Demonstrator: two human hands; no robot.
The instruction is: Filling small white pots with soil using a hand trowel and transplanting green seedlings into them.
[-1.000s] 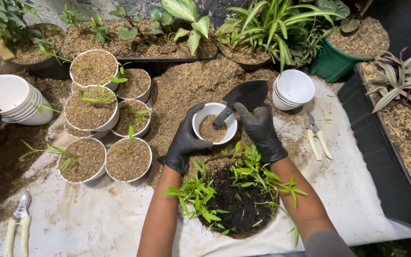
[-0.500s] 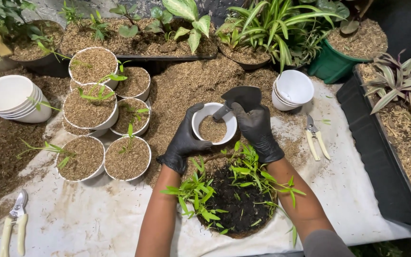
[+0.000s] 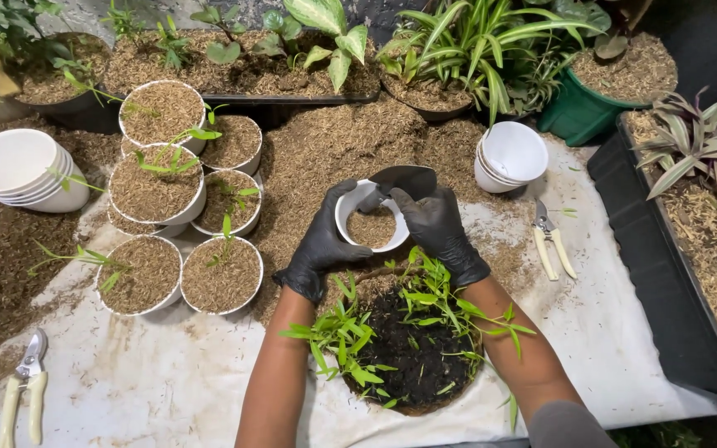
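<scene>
1. A potting spot on a white sheet [image 3: 624, 332] spread over the worktop, strewn with brown husk mulch and ringed by leafy plants and black trays at the far and right edges.
2. The left hand [image 3: 321, 245], in a black glove, is curled round the left wall of a small white pot [image 3: 353, 217] at the centre, partly filled with husk.
3. The right hand [image 3: 435, 228], also gloved, is closed round the handle of a black trowel [image 3: 404, 178], whose blade hangs over the pot's far rim.
4. Just near of the pot lies a clump of dark soil with green seedlings [image 3: 412, 332], between the forearms.
5. Filled pots [image 3: 155, 187] stand to the left; empty stacked pots [image 3: 512, 153] and pruning shears [image 3: 553, 241] lie to the right.
6. Risk, as I judge it: the light pot could tip under the trowel, spilling husk, and the wrists could crush the seedlings beneath.
</scene>
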